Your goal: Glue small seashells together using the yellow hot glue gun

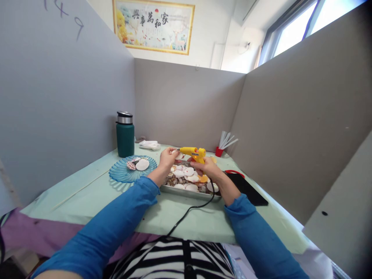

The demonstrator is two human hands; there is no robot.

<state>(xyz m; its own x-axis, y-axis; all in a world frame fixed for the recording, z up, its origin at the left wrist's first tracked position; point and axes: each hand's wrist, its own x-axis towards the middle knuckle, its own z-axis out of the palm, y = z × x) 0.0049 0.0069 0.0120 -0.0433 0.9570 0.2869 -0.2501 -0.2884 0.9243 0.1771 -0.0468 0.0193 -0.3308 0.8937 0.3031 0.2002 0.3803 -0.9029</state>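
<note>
My right hand (pixel 205 167) is closed around the handle of a yellow hot glue gun (pixel 192 152), whose nozzle points left. Its black cord (pixel 188 211) runs down toward my lap. At the nozzle tip, my left hand (pixel 167 159) pinches a pale seashell (pixel 178 155), partly hidden by my fingers. Beneath both hands lies a metal tray (pixel 188 192) filled with white, brown and orange shells (pixel 188 171). Left of my left hand, a blue ribbed glass plate (pixel 116 170) carries several shells (pixel 142 164).
A green bottle (pixel 125 135) stands behind the plate, with a white packet (pixel 149 145) beyond it. At the back right, a red cup (pixel 219 152) holds translucent glue sticks (pixel 226 139). A black flat slab (pixel 247 189) lies right of the tray. Grey partitions (pixel 186 104) enclose the table.
</note>
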